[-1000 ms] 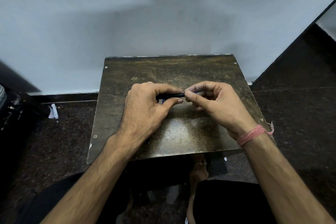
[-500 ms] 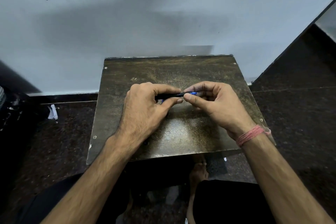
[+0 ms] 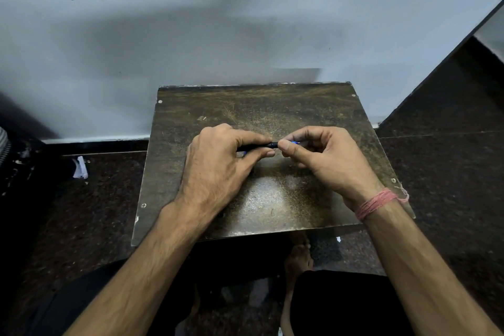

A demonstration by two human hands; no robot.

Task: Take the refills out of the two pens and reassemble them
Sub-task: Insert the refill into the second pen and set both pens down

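1. Pen [image 3: 259,145] first: I see a dark barrel held level just above the middle of the counter [image 3: 272,106], bridging my two hands.
2. My left hand [image 3: 218,169] grasps the barrel, fingers and thumb curled round it, so most of its length is hidden.
3. My right hand [image 3: 324,158] pinches the blue end piece [image 3: 294,142] between thumb and forefinger, right where it meets the barrel.
4. I judge this to be the unscrewing or pulling of the tip; whether a refill is showing yet I cannot tell.
5. To do it well I would hold the barrel steady with the left and turn only with the right, staying in line with the barrel.
6. I would work low over the counter, so a small part that slips lands there and not on the dark floor [image 3: 450,185].
7. The second pen is not in sight.
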